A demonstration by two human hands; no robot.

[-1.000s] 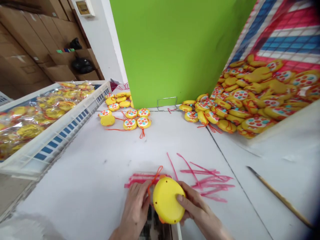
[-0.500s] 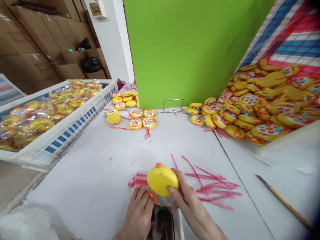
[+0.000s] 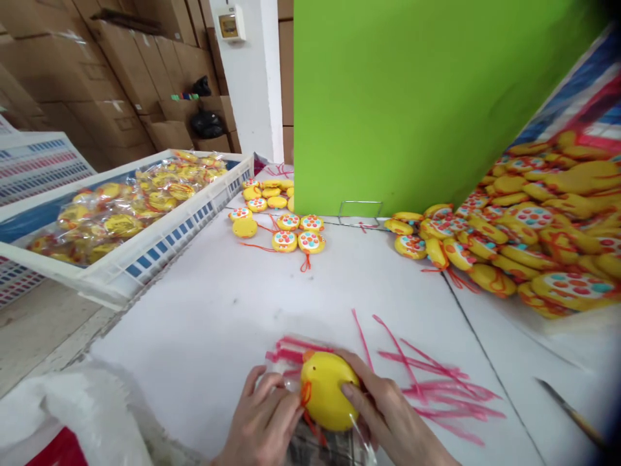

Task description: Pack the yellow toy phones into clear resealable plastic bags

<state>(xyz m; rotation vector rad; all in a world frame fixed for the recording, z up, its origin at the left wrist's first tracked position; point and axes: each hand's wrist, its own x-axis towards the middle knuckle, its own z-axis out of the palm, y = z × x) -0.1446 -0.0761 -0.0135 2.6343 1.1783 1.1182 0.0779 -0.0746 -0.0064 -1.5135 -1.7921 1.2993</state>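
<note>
Gripping yellow toy (image 3: 327, 390) between both hands at near centre of table (image 3: 204, 323), plain back face up, orange nub at far-left edge. Right hand (image 3: 388, 414) closed around right side of toy, thumb pressed on top, fingers under. Left hand (image 3: 264, 421) just left of toy, fingers curled, pinching orange cord (image 3: 305, 393) at toy's left edge; cord trails down toward near side. Toy lies directly between hands, touching both; long axis running roughly left-right, tilted slightly. Clear plastic bag (image 3: 334, 446) under and near side of toy, edges hard to make out. Pink twist ties (image 3: 427, 382) scattered on table right of and beyond hands. Farther out: small group of finished toys (image 3: 291, 233) at far centre, big heap of toys (image 3: 524, 233) far right, white crate (image 3: 145, 252) with bagged toys far left, green board (image 3: 412, 97) behind.
</note>
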